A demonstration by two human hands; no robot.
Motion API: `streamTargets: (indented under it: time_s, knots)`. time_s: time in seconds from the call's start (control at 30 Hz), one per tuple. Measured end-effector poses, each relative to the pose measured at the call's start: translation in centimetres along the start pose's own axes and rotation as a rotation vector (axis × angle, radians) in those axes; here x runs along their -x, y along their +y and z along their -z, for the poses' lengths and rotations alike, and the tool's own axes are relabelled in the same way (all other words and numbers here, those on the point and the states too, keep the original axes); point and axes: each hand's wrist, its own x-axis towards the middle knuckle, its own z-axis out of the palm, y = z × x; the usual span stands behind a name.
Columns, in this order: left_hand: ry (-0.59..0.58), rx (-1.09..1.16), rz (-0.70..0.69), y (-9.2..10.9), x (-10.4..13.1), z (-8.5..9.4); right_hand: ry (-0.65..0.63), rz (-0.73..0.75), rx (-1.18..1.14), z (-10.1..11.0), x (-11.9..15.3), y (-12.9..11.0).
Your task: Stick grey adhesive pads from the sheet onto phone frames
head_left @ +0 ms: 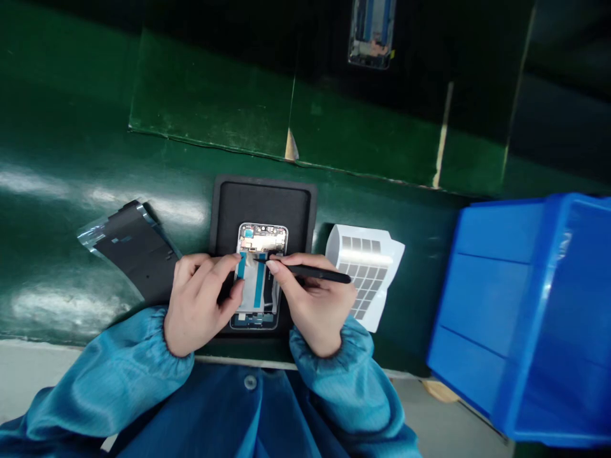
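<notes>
An opened phone lies with its inner parts showing: a board at the top and blue strips over a pale battery area. It sits on a black tray. My left hand is curled at the phone's left edge, index fingertip and thumb against it, a gap between them. In my right hand are black tweezers, held like a pen. Their tip points at the upper middle of the phone, just below the board; whether it touches I cannot tell.
Right of the tray lies a curled white sheet of grey stickers. On the left is a dark film sheet with clear edges. A blue bin stands far right. Another opened phone lies at the back on the green mat.
</notes>
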Motion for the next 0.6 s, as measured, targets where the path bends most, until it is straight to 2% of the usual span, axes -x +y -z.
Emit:
streamTargets:
  time_s: [0.6]
  knots:
    - [-0.025,-0.025,-0.034,0.26,-0.26,0.3,-0.002,0.023,-0.004,0.06,-0.05,-0.09]
